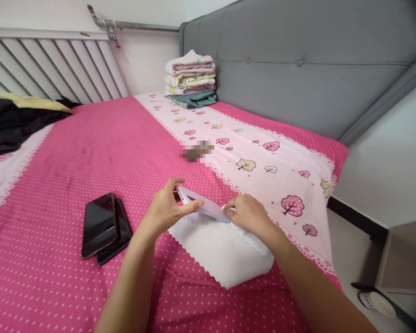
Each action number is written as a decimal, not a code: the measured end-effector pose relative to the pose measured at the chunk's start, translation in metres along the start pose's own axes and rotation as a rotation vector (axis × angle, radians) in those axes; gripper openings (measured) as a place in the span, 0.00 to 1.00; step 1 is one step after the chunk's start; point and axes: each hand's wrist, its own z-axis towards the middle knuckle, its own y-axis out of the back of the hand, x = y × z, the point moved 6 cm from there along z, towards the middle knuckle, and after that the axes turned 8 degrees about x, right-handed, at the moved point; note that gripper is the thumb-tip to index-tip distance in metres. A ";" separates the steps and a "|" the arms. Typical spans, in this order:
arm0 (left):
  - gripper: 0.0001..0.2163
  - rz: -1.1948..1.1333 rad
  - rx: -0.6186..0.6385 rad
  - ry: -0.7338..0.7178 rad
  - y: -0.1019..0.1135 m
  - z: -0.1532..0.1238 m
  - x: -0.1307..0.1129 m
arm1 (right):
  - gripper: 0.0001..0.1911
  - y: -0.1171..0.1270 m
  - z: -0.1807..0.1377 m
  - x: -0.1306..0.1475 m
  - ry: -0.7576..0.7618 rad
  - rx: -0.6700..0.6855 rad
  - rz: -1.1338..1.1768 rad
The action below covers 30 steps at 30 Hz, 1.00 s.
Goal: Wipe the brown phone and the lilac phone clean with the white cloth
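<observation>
A pale lavender phone case [208, 207] is tilted above the bed, with an opening near its left end. My left hand [169, 206] grips that end, thumb across the near face and fingers behind. At the case's right end, my right hand [247, 212] is closed on a white cloth [225, 252] with zigzag edges, pressing part of it to the case. The rest of the cloth spreads over the pink bedsheet below. My right fingertips are partly hidden by the cloth.
Two dark phones [100, 224] lie overlapped on the dotted pink bedsheet [100, 148] at the left. A blurred patch [197, 151] covers something ahead. Folded bedding [190, 76] is stacked by the grey headboard [280, 60]. Black clothing [14, 122] lies far left. A white tub [377, 303] stands lower right.
</observation>
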 end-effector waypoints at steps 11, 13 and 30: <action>0.40 -0.168 0.250 -0.155 -0.001 -0.006 -0.005 | 0.13 0.003 -0.006 0.025 0.347 -0.186 0.434; 0.40 -0.133 0.261 -0.181 -0.002 -0.007 -0.009 | 0.13 0.006 -0.010 0.031 0.440 -0.223 0.511; 0.42 0.092 0.186 -0.277 -0.007 -0.012 -0.022 | 0.11 0.001 -0.005 0.020 0.150 -0.285 0.195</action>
